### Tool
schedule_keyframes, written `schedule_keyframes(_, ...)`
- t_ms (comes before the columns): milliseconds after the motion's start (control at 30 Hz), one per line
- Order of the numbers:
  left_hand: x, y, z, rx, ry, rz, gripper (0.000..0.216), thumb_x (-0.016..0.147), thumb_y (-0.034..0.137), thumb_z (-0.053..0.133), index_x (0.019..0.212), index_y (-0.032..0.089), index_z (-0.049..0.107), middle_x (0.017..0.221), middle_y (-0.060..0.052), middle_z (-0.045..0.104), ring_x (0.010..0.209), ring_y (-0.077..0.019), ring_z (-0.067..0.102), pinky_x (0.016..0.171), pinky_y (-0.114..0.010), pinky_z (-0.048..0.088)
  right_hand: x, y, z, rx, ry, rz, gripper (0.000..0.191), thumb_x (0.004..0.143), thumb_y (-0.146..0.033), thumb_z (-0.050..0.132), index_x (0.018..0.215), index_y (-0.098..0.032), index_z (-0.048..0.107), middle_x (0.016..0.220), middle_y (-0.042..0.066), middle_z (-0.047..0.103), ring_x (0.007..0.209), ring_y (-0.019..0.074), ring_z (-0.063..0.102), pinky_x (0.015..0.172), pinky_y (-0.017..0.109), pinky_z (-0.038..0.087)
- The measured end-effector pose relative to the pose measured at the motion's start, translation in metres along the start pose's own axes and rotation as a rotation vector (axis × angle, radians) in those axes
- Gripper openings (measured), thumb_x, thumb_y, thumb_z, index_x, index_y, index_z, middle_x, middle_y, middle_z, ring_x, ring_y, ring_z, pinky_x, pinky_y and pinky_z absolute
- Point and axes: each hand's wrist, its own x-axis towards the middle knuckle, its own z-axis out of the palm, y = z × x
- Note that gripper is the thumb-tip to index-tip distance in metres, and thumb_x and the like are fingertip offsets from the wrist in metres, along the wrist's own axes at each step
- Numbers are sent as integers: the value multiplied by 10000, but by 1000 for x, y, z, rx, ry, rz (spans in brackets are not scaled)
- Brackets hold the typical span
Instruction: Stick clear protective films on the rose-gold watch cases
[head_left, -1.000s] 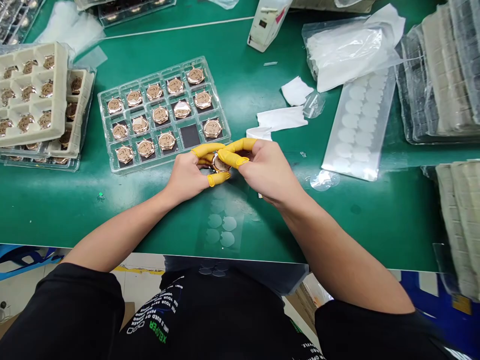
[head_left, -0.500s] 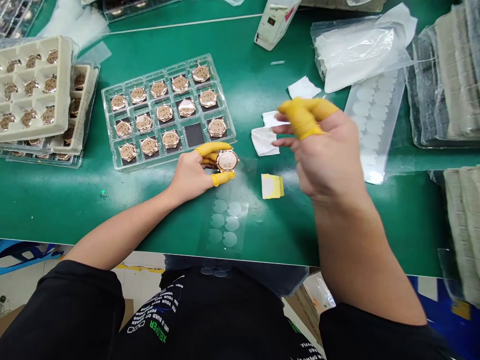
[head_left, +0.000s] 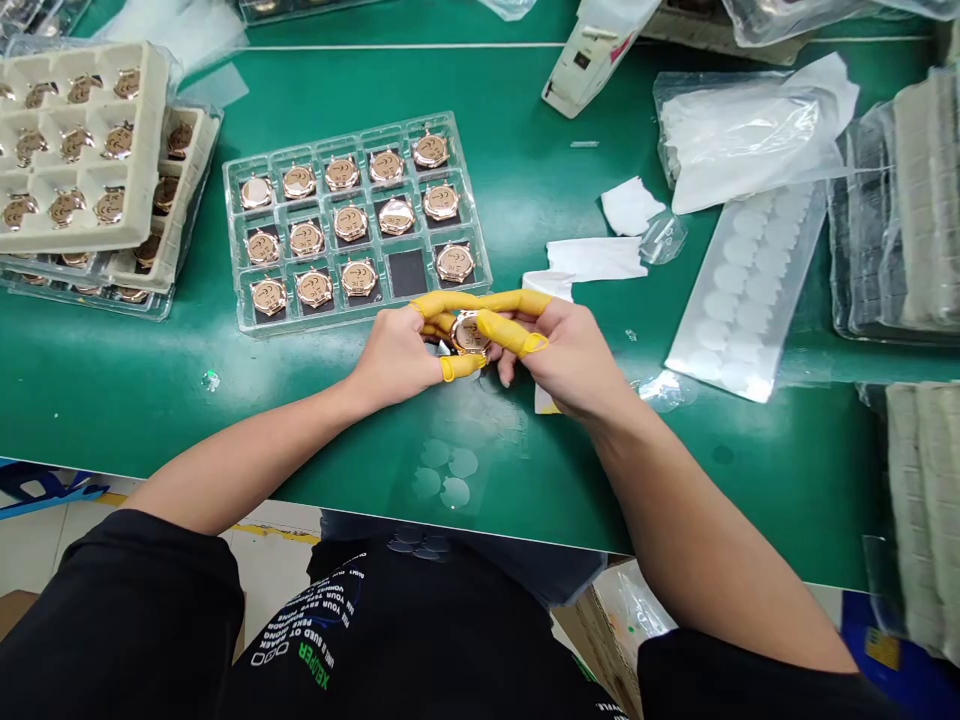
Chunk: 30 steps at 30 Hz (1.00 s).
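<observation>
My left hand [head_left: 394, 358] and my right hand [head_left: 562, 352] meet over the green mat, both fingers in yellow finger cots. Between them, a rose-gold watch case [head_left: 470, 334] is gripped by the left thumb and fingers, with the right fingertips pressed on it. Fingers hide much of its face. A small shiny scrap shows just below it. Behind my hands lies a transparent plastic tray [head_left: 330, 312] of similar watch cases, with one black cell bare. Under my right palm, a small yellow-and-white folded piece [head_left: 545, 402] is mostly hidden.
Stacked beige trays [head_left: 157, 120] of watch cases stand at the left. White paper scraps [head_left: 596, 258] and a sheet of round film pads [head_left: 742, 300] lie to the right, with a bag of white pads [head_left: 750, 135] behind them. Wrapped stacks [head_left: 926, 210] line the right edge.
My right hand has come back from the right and now grips the watch case with my left hand. The yellow-and-white piece is now mostly under my right hand.
</observation>
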Motion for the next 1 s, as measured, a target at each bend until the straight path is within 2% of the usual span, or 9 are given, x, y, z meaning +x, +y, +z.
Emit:
schedule_keyframes(67, 0, 1, -1, 6, -11, -6, 563, 669, 260, 904, 1210, 185, 769, 972, -28, 825, 811, -158, 763, 809, -283, 633, 1, 0, 4, 6, 0, 9, 501, 587, -551, 993, 821, -202, 721, 674, -8, 684, 488, 104, 552, 406, 243, 435)
schedule_keyframes(167, 0, 2, -2, 28, -29, -5, 560, 665, 257, 902, 1206, 185, 773, 979, -30, 827, 821, -161, 764, 819, -286, 631, 4, 3, 3, 39, 47, 4, 468, 578, -567, 977, 711, -195, 725, 564, -16, 635, 442, 107, 533, 401, 251, 453)
schedule_keyframes(367, 1, 1, -2, 48, -33, 24, 542, 666, 263, 880, 1195, 186, 787, 1005, -33, 828, 838, -168, 760, 823, -292, 625, 3, 6, -4, -1, 14, -33, 590, 619, -753, 914, 649, -204, 699, 596, 23, 665, 492, 140, 615, 486, 294, 547)
schedule_keyframes(533, 0, 0, -2, 51, -34, -1, 549, 660, 251, 867, 1199, 181, 788, 979, -35, 825, 820, -170, 754, 817, -301, 625, 3, 4, -5, -75, 13, -34, 481, 629, -628, 958, 711, -205, 744, 592, 2, 664, 462, 128, 586, 464, 281, 507)
schedule_keyframes(667, 1, 1, -2, 46, -45, 0, 551, 665, 260, 867, 1206, 186, 788, 997, -43, 824, 826, -170, 746, 823, -309, 624, 1, 0, -10, -69, -33, -45, 453, 691, -640, 910, 735, -214, 766, 625, 12, 697, 509, 158, 645, 542, 320, 563)
schedule_keyframes(833, 1, 1, -3, 28, -49, -48, 550, 654, 251, 876, 1191, 171, 787, 917, -36, 807, 748, -152, 714, 726, -283, 606, -2, -2, -7, -54, -39, -28, 400, 605, -500, 993, 793, -216, 783, 668, -1, 705, 516, 145, 622, 538, 328, 570)
schedule_keyframes(1000, 0, 3, -2, 41, -39, -26, 532, 653, 267, 879, 1171, 181, 801, 962, -34, 816, 785, -161, 734, 776, -296, 617, -1, 3, 3, -17, 42, -16, 496, 506, -474, 1043, 797, -194, 755, 664, -13, 687, 495, 112, 585, 462, 272, 540)
